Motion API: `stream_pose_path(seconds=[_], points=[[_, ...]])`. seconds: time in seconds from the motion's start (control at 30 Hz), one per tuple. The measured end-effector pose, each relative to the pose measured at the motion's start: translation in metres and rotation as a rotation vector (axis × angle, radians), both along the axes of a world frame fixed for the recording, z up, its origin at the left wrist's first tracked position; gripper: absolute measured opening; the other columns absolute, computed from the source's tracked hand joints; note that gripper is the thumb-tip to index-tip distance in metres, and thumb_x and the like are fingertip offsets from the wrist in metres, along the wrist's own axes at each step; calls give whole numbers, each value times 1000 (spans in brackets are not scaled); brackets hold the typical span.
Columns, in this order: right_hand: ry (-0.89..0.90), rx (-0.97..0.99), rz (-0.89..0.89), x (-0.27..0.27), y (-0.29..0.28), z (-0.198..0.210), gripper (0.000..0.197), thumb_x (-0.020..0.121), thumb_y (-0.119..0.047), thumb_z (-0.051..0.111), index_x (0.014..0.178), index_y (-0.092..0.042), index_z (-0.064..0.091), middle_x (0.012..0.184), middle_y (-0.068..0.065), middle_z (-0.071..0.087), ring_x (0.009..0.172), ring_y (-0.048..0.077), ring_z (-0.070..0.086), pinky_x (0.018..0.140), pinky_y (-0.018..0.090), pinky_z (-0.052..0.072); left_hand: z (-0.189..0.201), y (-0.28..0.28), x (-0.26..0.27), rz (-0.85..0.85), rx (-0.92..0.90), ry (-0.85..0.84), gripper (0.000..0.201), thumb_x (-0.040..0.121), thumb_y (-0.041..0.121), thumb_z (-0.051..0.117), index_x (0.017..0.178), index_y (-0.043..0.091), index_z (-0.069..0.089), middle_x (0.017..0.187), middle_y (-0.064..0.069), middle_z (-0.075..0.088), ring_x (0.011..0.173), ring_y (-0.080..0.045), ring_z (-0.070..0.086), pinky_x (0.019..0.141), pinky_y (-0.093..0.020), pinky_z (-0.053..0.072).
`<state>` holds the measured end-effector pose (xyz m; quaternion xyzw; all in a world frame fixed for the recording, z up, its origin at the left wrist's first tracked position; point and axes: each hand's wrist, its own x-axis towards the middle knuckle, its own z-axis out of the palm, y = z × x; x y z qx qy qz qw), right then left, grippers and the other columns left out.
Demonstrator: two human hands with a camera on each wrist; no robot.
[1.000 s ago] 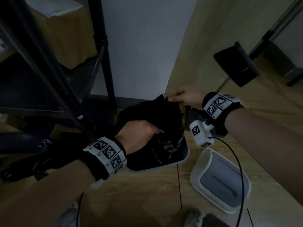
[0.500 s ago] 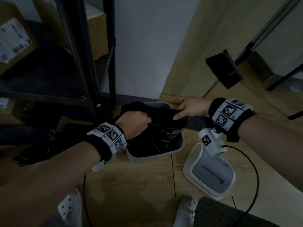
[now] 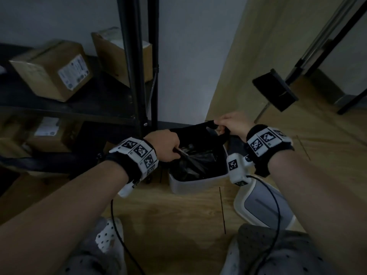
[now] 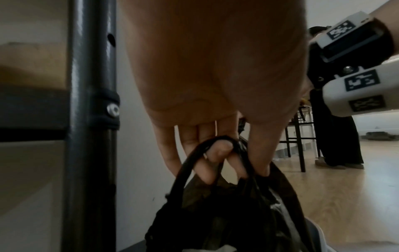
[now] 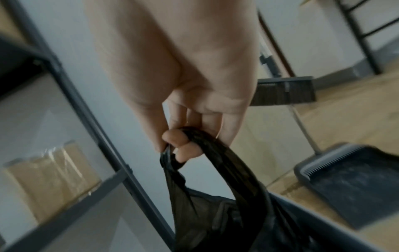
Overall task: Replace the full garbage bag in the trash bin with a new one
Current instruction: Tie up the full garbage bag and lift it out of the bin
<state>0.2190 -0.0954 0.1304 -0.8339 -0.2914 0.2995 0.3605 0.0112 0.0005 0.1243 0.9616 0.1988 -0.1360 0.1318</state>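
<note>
Raised higher now than before, drawn taut out of trash bin point(image 3: 190, 183): garbage bag point(image 3: 195, 155), handles hooked by left hand point(image 3: 164, 145) and right hand point(image 3: 234, 124) grip.

Sitting inside the pale grey trash bin point(image 3: 195, 183) on the wooden floor point(image 3: 178, 215), against the wall: black, crinkled garbage bag point(image 3: 198, 155), its two loop handles being pulled up above the bin rim, bag mouth gaping open.
</note>
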Motion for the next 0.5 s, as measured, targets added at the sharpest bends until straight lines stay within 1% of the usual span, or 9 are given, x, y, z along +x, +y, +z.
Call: stream_pose_path(seconds=[0.03,0.1,0.17,0.23,0.3,0.33,0.4,0.47,0.5], points=[[41,40,-20,-5,-5,3,16,86,-15,64,82,0,67,65,7,60,60,17,58,76,32,50,4,-1,-3,34,7,-36,31,88,35,55,88,8,68,86,-8,64,77,-21,57,66,-27,43],[112,122,-71,-16,-13,8,14,87,-12,62,74,-7,64,72,10,63,66,19,61,78,33,51,9,-3,-7,125,-40,-135,28,87,31,55,82,6,65,78,-6,58,74,-20,54,64,-26,41],[168,192,-120,-24,-19,11,16,87,-9,61,71,-10,63,79,12,63,76,23,62,77,33,50,9,-4,-10,246,-169,-277,25,86,26,57,74,4,63,74,-7,57,73,-20,54,62,-25,39],[143,192,-106,-31,-26,10,16,86,-12,63,70,-9,63,75,10,62,78,23,60,76,33,48,7,-7,-10,394,-354,-435,21,85,20,61,68,7,63,70,-5,57,72,-17,55,58,-22,41],[62,138,-63,-34,-34,6,14,84,-14,66,79,-2,68,68,6,60,69,18,58,67,23,47,5,-12,-6,565,-595,-577,14,84,14,64,71,8,64,68,-4,58,66,-12,54,56,-11,43],[28,118,-45,-35,-37,5,16,85,-13,67,86,3,69,66,5,59,63,15,57,58,15,47,5,-15,-4,654,-732,-639,13,84,11,64,72,6,64,66,-4,57,64,-11,54,59,-11,44],[-35,91,-15,-34,-43,7,20,86,-10,65,96,6,69,64,4,58,56,10,54,43,6,40,7,-19,2,791,-985,-754,19,84,7,62,65,5,61,60,-3,60,58,-11,59,67,-19,47],[-87,82,30,-32,-43,13,20,86,-11,65,98,5,69,63,2,58,55,7,53,38,3,35,10,-22,6,815,-1174,-844,26,87,4,57,61,7,56,60,-3,65,55,-9,64,66,-23,52],[-97,78,63,-32,-42,15,20,86,-11,65,99,4,69,65,1,59,56,6,53,39,2,35,12,-24,7,787,-1256,-869,26,89,2,53,64,8,55,68,-6,67,61,-10,67,66,-23,54]])
